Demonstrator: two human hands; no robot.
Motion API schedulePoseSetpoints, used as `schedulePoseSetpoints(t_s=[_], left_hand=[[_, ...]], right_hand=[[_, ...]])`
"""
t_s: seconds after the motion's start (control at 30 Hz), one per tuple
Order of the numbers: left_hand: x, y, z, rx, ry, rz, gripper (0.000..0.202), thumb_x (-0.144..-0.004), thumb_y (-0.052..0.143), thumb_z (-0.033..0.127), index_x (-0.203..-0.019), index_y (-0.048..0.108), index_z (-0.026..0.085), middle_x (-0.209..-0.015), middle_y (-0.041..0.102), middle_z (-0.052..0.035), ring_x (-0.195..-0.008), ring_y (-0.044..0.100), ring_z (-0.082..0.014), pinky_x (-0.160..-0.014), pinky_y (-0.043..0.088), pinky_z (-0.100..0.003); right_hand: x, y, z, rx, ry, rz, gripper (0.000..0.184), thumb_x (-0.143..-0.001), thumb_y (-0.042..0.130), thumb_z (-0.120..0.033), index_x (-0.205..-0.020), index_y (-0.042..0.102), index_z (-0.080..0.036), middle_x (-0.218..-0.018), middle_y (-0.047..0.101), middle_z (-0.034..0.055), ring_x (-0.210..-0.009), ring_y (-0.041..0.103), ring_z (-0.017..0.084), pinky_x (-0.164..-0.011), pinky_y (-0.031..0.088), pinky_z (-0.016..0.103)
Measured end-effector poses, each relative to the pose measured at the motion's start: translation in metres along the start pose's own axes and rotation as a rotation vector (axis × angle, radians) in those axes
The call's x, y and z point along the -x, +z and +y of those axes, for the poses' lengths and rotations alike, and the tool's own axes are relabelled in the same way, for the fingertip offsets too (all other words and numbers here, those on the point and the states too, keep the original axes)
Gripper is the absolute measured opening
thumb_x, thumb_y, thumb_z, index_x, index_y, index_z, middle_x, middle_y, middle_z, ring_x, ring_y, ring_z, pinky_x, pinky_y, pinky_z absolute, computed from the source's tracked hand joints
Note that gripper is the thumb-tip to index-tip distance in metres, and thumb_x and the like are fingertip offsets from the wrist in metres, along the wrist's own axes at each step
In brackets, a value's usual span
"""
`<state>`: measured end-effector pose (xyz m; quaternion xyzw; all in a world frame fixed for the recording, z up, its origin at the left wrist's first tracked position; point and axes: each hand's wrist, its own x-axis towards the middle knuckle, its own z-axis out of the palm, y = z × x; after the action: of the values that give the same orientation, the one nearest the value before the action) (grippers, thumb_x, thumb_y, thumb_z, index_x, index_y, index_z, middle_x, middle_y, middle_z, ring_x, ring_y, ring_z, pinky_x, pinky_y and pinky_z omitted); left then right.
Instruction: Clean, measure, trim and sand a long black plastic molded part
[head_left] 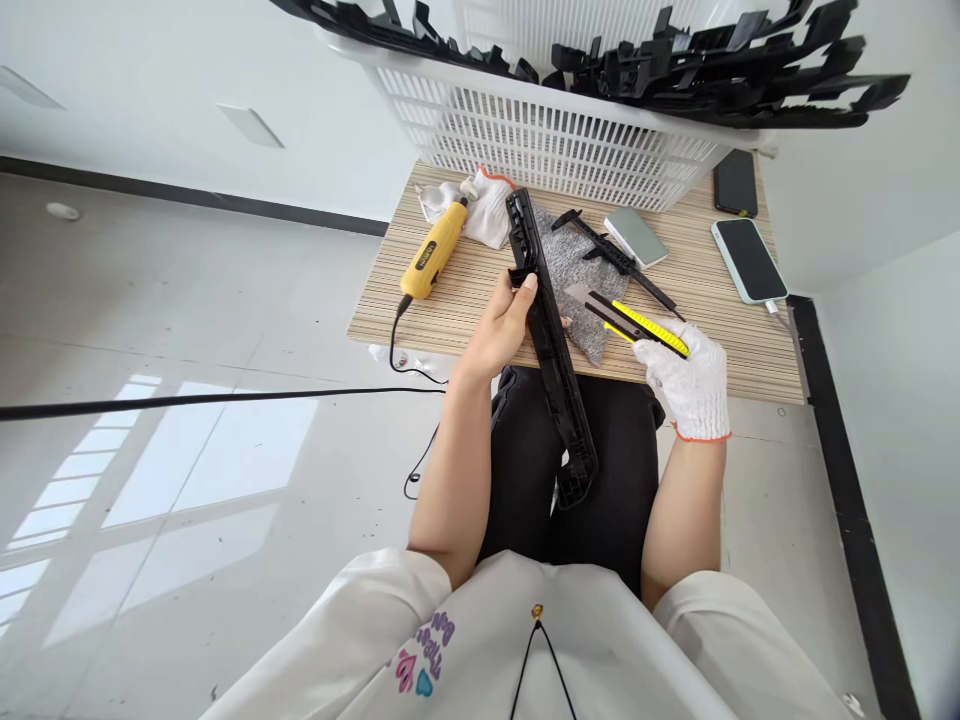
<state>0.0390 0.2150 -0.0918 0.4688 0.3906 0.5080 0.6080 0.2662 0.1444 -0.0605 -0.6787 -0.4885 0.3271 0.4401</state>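
White walls (pixel 315 150) and a glossy pale floor (pixel 360 460) frame a small desk (pixel 757 365) topped in striped wood-grain, where a seated person works on a long black plastic part (pixel 556 345). Slender and slightly angled, the part slants from above the middle of the desk across its near edge, its lower end over the person's black trousers (pixel 517 450). Its molded surface is dark and ribbed, with small recesses, a tab jutting out near the upper end and a wider, hooked foot at the bottom.

The bare left hand (pixel 506 325) is closed around the part's upper half, thumb pressed on top. The right hand (pixel 690 380), in a white knit glove with an orange cuff, grips a black-and-yellow utility knife (pixel 637 325), its thin metal blade out and pointing at the part from just beside it.

Beneath them, a fuzzy gray cloth (pixel 574 262) lies rumpled toward the near edge, crossed by a black caliper (pixel 615 255). A smooth, flat pale-green case (pixel 637 238) rests beyond it. Near the left edge sits a rounded yellow corded tool (pixel 435 250), its tip against crumpled white fabric (pixel 491 212). A plugged-in phone (pixel 748 260) lies by the right edge, a dark phone-like slab (pixel 736 182) at the far right corner. Along the far edge, a slatted white plastic basket (pixel 540 130) brims with jagged black pieces (pixel 660 75).
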Motion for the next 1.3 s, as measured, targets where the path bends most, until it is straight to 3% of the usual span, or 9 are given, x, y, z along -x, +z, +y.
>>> schedulePoseSetpoints(t_s=[0.13,0.27,0.53,0.67,0.77,0.83,0.97,1.1,1.3], left_hand=[[0.002,0.0,0.006,-0.008,-0.015,-0.043,0.046,-0.089,0.065,0.053,-0.116,0.044,0.024,-0.083,0.066,0.0,-0.085,0.073,-0.02,-0.075,0.062,-0.035],[0.004,-0.003,0.009,-0.057,0.009,-0.086,0.058,-0.083,0.073,0.051,-0.125,0.044,0.023,-0.092,0.069,-0.0036,-0.098,0.071,-0.023,-0.085,0.059,-0.037],[0.005,-0.013,0.001,-0.121,0.065,-0.201,0.086,-0.078,0.078,0.049,-0.148,0.033,0.027,-0.12,0.067,-0.008,-0.104,0.069,-0.0201,-0.091,0.057,-0.034],[0.006,-0.011,0.003,-0.128,0.074,-0.226,0.086,-0.074,0.082,0.047,-0.145,0.04,0.026,-0.118,0.068,-0.0082,-0.098,0.07,-0.0197,-0.087,0.059,-0.032],[0.008,-0.007,0.006,-0.151,0.08,-0.19,0.083,-0.071,0.084,0.046,-0.141,0.043,0.027,-0.111,0.069,-0.0066,-0.093,0.07,-0.0204,-0.079,0.06,-0.032],[0.01,-0.004,0.009,-0.185,0.097,-0.124,0.078,-0.072,0.084,0.047,-0.137,0.046,0.026,-0.106,0.069,-0.0056,-0.092,0.07,-0.0211,-0.078,0.06,-0.033],[0.009,0.0,0.013,-0.24,0.123,-0.028,0.073,-0.075,0.079,0.055,-0.134,0.048,0.025,-0.106,0.069,-0.0062,-0.101,0.068,-0.025,-0.083,0.059,-0.037],[0.008,0.001,0.012,-0.242,0.119,-0.021,0.07,-0.079,0.072,0.062,-0.133,0.049,0.025,-0.111,0.067,-0.0078,-0.113,0.065,-0.0301,-0.09,0.058,-0.042],[0.009,-0.001,0.011,-0.176,0.077,-0.039,0.066,-0.084,0.066,0.062,-0.137,0.047,0.027,-0.106,0.066,-0.0063,-0.107,0.068,-0.0276,-0.089,0.059,-0.043]], right_hand=[[0.001,-0.001,0.0,0.038,-0.024,-0.074,0.038,-0.069,0.078,-0.037,-0.103,0.075,-0.019,-0.055,0.057,-0.0051,-0.044,0.05,0.01,-0.042,0.041,0.023],[0.002,-0.005,-0.002,0.066,-0.028,-0.18,0.04,-0.066,0.081,-0.036,-0.101,0.075,-0.018,-0.065,0.065,-0.0025,-0.047,0.053,0.01,-0.046,0.045,0.025],[0.003,-0.009,0.002,-0.038,-0.003,-0.13,0.035,-0.066,0.081,-0.032,-0.098,0.075,-0.019,-0.057,0.06,-0.0048,-0.044,0.049,0.01,-0.043,0.042,0.024],[0.002,-0.017,0.001,-0.027,0.022,-0.283,0.038,-0.067,0.083,-0.033,-0.101,0.076,-0.019,-0.07,0.068,-0.0007,-0.05,0.054,0.011,-0.047,0.045,0.025],[0.003,-0.021,0.003,-0.01,-0.015,-0.406,0.037,-0.068,0.085,-0.033,-0.101,0.077,-0.02,-0.089,0.074,0.0047,-0.072,0.065,0.017,-0.062,0.052,0.028],[0.005,-0.021,0.004,0.005,-0.045,-0.371,0.036,-0.069,0.084,-0.032,-0.102,0.077,-0.021,-0.092,0.075,0.0051,-0.078,0.066,0.018,-0.066,0.052,0.028],[0.006,-0.016,0.007,0.084,-0.069,-0.301,0.038,-0.069,0.084,-0.034,-0.105,0.077,-0.021,-0.085,0.073,0.0035,-0.065,0.062,0.015,-0.058,0.05,0.028],[0.004,-0.011,0.006,0.105,-0.082,-0.248,0.043,-0.069,0.083,-0.042,-0.105,0.076,-0.02,-0.083,0.072,0.0027,-0.06,0.06,0.014,-0.053,0.049,0.027],[0.004,-0.006,-0.001,0.086,-0.038,-0.176,0.041,-0.069,0.081,-0.04,-0.105,0.076,-0.019,-0.068,0.066,-0.0013,-0.051,0.054,0.011,-0.05,0.046,0.026]])
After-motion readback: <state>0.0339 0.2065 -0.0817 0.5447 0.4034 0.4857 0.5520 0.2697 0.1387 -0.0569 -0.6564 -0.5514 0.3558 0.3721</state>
